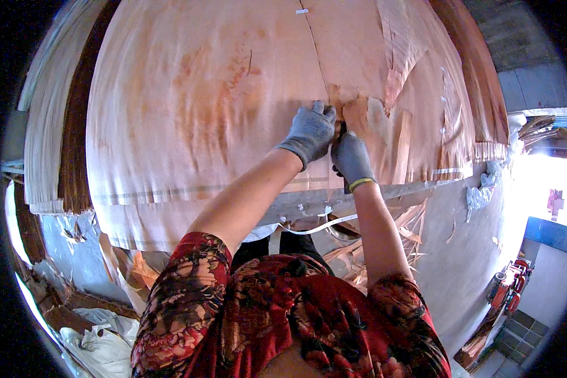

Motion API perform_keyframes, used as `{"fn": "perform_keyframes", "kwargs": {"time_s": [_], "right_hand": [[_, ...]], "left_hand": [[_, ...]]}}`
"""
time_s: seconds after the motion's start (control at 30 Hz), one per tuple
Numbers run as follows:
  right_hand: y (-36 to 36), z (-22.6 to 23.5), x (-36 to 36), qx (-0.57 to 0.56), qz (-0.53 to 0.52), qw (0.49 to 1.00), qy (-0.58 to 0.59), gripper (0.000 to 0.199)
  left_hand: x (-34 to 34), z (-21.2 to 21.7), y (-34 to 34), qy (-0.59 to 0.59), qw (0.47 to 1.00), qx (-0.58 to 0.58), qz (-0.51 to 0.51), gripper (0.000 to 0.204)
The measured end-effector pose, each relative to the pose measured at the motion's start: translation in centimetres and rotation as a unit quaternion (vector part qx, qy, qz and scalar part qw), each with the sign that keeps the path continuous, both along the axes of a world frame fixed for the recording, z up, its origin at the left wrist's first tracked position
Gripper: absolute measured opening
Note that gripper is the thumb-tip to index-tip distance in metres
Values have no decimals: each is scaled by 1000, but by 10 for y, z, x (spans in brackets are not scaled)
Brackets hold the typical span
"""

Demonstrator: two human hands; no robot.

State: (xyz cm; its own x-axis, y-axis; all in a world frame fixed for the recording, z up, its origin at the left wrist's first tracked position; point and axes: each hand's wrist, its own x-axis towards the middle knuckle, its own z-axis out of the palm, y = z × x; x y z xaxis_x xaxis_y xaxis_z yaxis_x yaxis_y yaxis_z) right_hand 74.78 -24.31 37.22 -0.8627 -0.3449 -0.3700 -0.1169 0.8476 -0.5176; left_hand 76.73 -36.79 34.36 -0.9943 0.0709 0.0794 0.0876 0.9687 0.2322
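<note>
Nearest the camera, the person's red flowered top (296,315) fills the lower edge, and two bare forearms rise from it toward the bench. Low on the left lie crumpled white sacks (101,343); I count at least two, and what they hold cannot be seen. Under the bench edge, between the arms, is a heap of thin wood offcuts (384,249) with a white strip (324,225) trailing across it.

Further up, both hands wear grey gloves. The left hand (310,131) lies flat on the veneer sheet (220,101), fingers bent and pressing down right at a torn spot. The right hand (351,157), with a yellow band at the wrist, is closed around a small dark tool, of which only the tip shows between the two gloves; what kind of tool it is I cannot tell. The hands touch each other.

The sheet is one wide pale orange leaf, spread over the bench and hanging off its near edge. One long split (318,53) runs from the far side down to the hands, and a ragged patch (384,123) lies just right of them. A small white tag (302,11) sits near the far end of the split.

Beyond, on the left, stands a stack (57,126) of more sheets, too many to count.
</note>
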Motion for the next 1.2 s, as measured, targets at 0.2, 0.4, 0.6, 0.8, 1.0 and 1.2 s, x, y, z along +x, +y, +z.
{"fn": "perform_keyframes", "kwargs": {"time_s": [0.2, 0.4, 0.6, 0.8, 1.0, 1.2], "right_hand": [[17, -9, 38, 103, 43, 990, 88, 21], [39, -32, 64, 278, 282, 895, 204, 21], [48, -15, 109, 126, -3, 989, 76, 23], [78, -21, 130, 105, 2, 994, 32, 25], [145, -29, 118, -6, 122, 964, 236, 42], [166, 13, -3, 50, -203, 970, 123, 64]], "left_hand": [[1, 13, -1, -7, 998, -47, -37, 40], [2, 21, -1, -11, 995, -71, -68, 33], [-3, 10, 1, -1, 996, -69, -58, 29], [-2, 26, 10, -24, 993, -86, -73, 33], [3, 33, 12, -28, 997, -55, -43, 45], [11, 34, 35, -31, 998, -52, 34, 77]]}}
